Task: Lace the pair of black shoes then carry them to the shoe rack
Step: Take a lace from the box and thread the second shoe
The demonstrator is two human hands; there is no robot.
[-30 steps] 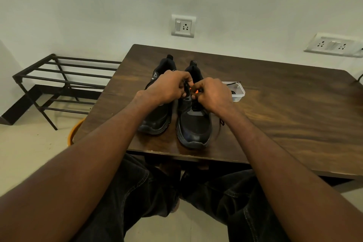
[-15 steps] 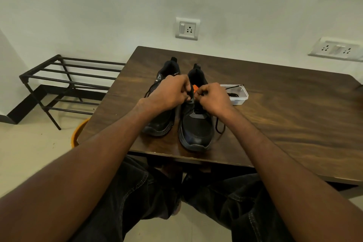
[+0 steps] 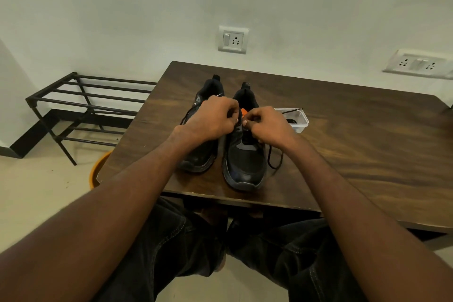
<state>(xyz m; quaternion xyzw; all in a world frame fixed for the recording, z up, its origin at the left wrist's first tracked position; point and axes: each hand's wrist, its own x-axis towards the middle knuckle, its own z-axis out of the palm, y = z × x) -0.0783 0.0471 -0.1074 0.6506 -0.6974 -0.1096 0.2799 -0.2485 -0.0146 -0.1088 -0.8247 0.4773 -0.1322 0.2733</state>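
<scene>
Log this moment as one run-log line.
stage: lacing | left hand, right hand: pinching lace at right shoe | left shoe: beside it on table | shoe rack: no shoes yet

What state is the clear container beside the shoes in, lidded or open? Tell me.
Open: the clear container shows no lid, and a black lace lies across its rim.

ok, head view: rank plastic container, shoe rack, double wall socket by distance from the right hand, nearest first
1. plastic container, on the table just right of the right hand.
2. double wall socket, on the wall, far right.
3. shoe rack, on the floor left of the table.
</scene>
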